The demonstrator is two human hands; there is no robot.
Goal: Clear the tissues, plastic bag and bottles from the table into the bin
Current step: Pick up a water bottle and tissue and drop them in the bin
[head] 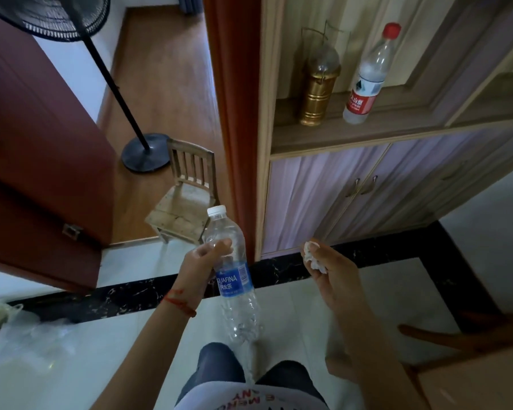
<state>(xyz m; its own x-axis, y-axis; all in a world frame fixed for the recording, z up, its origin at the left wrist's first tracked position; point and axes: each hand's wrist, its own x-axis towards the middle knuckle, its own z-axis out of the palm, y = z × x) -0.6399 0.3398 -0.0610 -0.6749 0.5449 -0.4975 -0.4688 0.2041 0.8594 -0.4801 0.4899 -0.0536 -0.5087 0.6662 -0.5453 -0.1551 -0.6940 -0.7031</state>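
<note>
My left hand (203,261) grips a clear, empty water bottle (234,279) with a blue label and white cap, held upright over the floor in front of me. A crumpled white tissue (314,257) is held in the curled fingers of my right hand (330,276), just to the right of the bottle. Another clear bottle (367,78) with a red cap and red label stands on a cabinet shelf at the upper right. At the lower left lies a bin lined with a clear plastic bag (18,335), only partly in view.
A wooden cabinet (338,187) with two doors stands ahead on the right, with a brass lantern (317,84) on its shelf. A small wooden chair (184,199) and a standing fan's base (147,155) sit beyond the open door (42,158). A wooden table corner (471,380) is at the lower right.
</note>
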